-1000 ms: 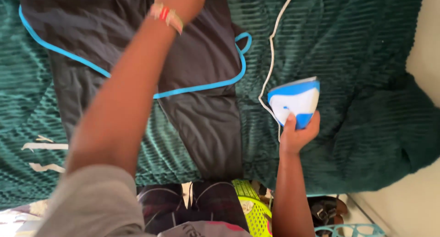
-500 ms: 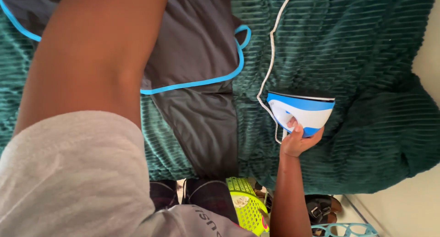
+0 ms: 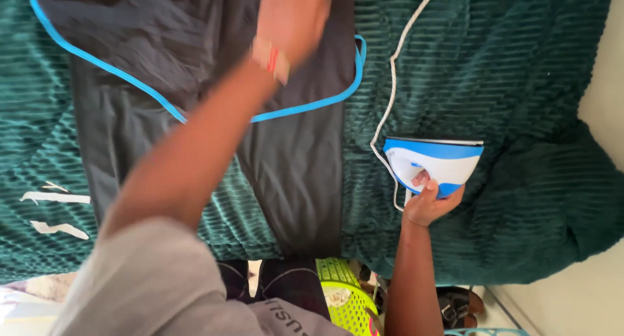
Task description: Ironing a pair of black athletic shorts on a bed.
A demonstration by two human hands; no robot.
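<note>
A dark grey garment (image 3: 292, 160) with bright blue piping lies spread on a ribbed green blanket (image 3: 520, 82). My left hand (image 3: 294, 17), blurred and with a beaded band at the wrist, rests flat on the upper part of the garment. My right hand (image 3: 429, 203) grips the handle of a blue and white iron (image 3: 434, 162), which stands on the blanket to the right of the garment. The iron's white cord (image 3: 393, 82) runs up across the blanket and out of the top of the view.
Below the blanket's near edge sit a lime-green perforated basket (image 3: 348, 297), dark sandals (image 3: 458, 303) and a teal basket rim (image 3: 481, 333). A pale wall (image 3: 601, 245) borders the right side. White markings (image 3: 55, 212) show at the left on the blanket.
My left arm, which filled the view reaching far across, has drawn back so the hand lies on the garment. The iron has stayed upright in my right hand, shifted slightly right.
</note>
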